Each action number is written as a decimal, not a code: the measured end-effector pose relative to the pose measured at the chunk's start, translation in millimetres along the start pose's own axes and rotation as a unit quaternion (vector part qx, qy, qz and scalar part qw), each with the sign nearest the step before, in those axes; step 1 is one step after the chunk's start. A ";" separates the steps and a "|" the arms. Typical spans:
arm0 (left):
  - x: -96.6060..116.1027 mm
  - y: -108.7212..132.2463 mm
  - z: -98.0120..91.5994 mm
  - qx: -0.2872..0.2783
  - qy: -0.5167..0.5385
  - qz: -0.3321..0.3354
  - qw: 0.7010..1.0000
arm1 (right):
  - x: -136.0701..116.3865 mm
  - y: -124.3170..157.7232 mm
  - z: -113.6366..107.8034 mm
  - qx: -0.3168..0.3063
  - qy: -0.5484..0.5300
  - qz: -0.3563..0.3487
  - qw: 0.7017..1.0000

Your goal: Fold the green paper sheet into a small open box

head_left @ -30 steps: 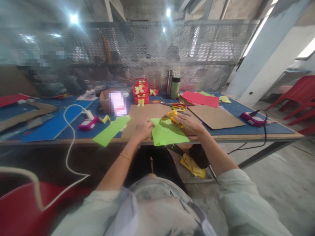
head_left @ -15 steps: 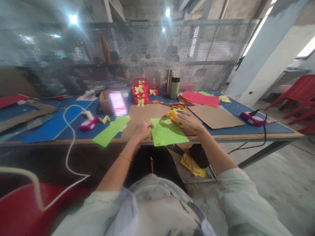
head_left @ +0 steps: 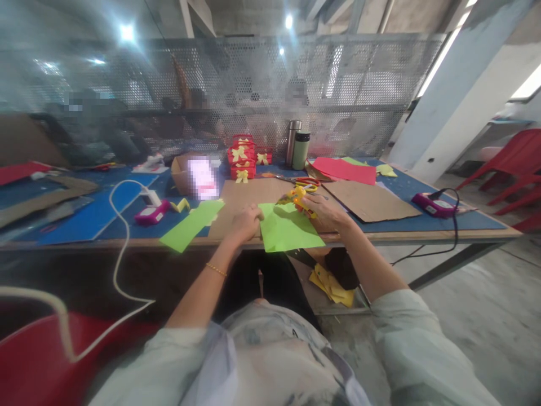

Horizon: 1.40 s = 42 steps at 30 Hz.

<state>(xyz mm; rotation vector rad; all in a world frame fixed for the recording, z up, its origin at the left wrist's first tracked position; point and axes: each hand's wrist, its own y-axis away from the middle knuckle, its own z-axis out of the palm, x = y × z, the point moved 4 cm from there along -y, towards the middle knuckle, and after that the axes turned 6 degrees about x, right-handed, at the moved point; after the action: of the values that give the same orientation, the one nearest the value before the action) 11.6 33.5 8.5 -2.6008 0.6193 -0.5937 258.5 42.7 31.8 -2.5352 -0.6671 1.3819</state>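
Observation:
A bright green paper sheet [head_left: 287,232] lies at the table's near edge on brown cardboard [head_left: 249,197]. My left hand [head_left: 244,221] rests with curled fingers on the sheet's left edge, pressing it down. My right hand [head_left: 323,214] is closed on yellow-orange scissors [head_left: 299,198] at the sheet's far right corner. The sheet's top edge is lifted a little by the scissors.
A second green strip [head_left: 190,226] lies to the left. Red gift boxes [head_left: 242,157], two flasks [head_left: 298,148], red paper [head_left: 344,169], another cardboard sheet [head_left: 368,200], orange scissors [head_left: 306,182] and two pink devices [head_left: 431,204] with cables sit on the blue table [head_left: 97,214]. Red chairs [head_left: 515,163] stand at the right.
My right hand with the scissors has shifted slightly along the sheet's top edge, and that edge has lifted a little. My left hand has stayed put.

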 end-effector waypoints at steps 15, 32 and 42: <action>2.4 0.6 -0.8 -0.002 -0.004 -0.001 1.000 | -2.3 1.4 2.1 -0.008 -0.002 -0.008 1.000; 5.2 1.2 -3.1 -0.010 -0.012 -0.002 1.000 | -5.5 5.8 -9.0 0.075 0.221 -0.051 0.971; 6.3 1.2 -3.6 -0.008 -0.009 -0.002 1.000 | 59.4 24.9 -99.8 0.193 0.451 -0.002 0.872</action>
<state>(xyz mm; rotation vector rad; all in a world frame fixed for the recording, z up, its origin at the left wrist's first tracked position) 14.5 28.4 12.9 -2.6205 0.6150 -0.5696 376.7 54.0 33.3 -2.4285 -0.1749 0.1663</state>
